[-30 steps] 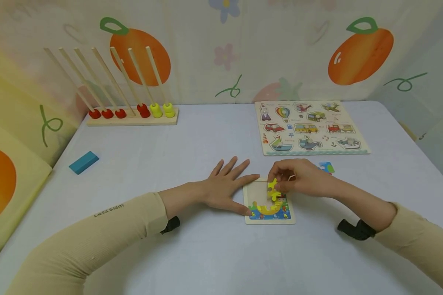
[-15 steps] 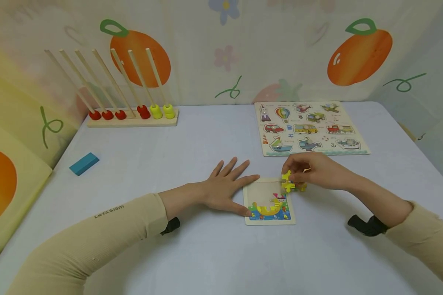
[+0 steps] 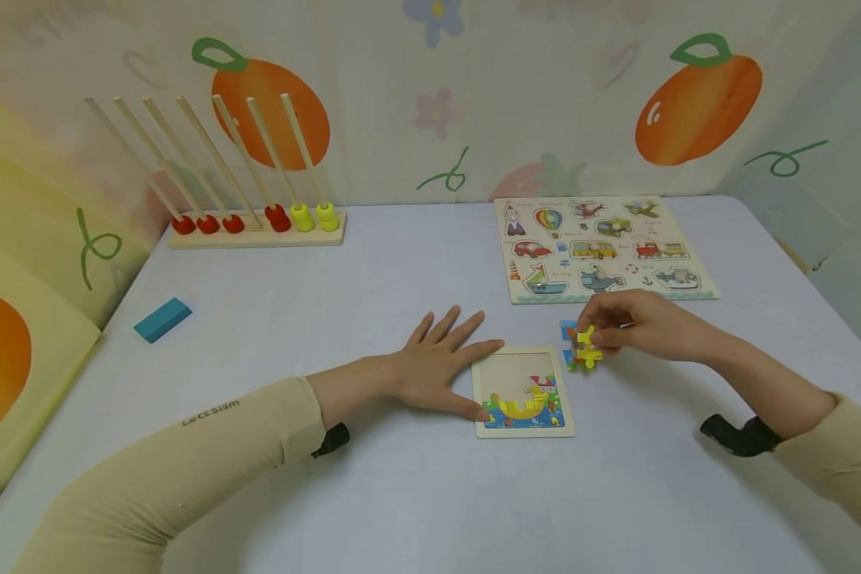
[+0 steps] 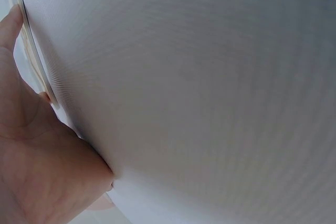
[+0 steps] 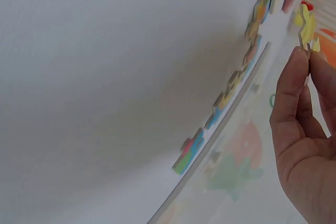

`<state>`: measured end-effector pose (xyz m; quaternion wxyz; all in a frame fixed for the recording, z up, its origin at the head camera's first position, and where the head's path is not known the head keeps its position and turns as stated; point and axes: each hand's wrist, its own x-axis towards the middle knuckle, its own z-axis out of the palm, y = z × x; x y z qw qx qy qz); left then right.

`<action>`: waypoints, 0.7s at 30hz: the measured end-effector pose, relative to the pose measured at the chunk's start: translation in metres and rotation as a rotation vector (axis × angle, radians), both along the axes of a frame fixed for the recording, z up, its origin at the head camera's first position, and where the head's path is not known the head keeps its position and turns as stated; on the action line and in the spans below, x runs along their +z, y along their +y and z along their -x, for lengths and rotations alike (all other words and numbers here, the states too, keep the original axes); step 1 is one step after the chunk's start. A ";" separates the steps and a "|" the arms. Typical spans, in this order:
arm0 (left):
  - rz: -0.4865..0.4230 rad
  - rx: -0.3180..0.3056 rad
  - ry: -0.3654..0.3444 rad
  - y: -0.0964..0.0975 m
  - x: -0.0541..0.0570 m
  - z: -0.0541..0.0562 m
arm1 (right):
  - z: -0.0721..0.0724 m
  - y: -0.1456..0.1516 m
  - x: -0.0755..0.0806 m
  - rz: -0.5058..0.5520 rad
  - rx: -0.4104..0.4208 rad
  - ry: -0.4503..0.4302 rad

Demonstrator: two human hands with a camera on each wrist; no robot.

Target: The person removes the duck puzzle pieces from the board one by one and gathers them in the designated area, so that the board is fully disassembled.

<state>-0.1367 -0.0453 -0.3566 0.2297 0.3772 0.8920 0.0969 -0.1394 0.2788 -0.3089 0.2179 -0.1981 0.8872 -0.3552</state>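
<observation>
My right hand (image 3: 634, 325) pinches a yellow jigsaw piece (image 3: 587, 348) between thumb and fingers, right of the puzzle frame. The same yellow piece (image 5: 306, 23) shows at the fingertips in the right wrist view. Behind it in the head view lie loose blue jigsaw pieces (image 3: 568, 329), partly hidden by the hand. A small square puzzle frame (image 3: 498, 432) has its lower and right parts filled with a yellow, blue and green picture; its upper left is bare wood. My left hand (image 3: 441, 367) lies spread, with thumb and index fingertips on the frame's left side.
A wooden puzzle board (image 3: 610, 251) with vehicle pictures lies at the back right. At the back left stands a peg counter (image 3: 258, 237) with red and yellow beads. A blue block (image 3: 163, 320) rests on the left. Several loose jigsaw pieces (image 5: 226, 100) line up in the right wrist view.
My right hand has carried the yellow piece from over the frame rightward to above the loose pieces, uncovering the frame's right side. The left hand has stayed in place.
</observation>
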 end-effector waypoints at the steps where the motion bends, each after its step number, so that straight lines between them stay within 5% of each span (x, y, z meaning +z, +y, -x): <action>1: 0.000 0.000 0.000 0.000 0.000 0.000 | 0.000 0.002 0.000 -0.004 -0.002 0.000; 21: 0.004 0.002 0.004 0.000 -0.001 0.000 | 0.012 0.030 -0.006 -0.065 0.021 -0.097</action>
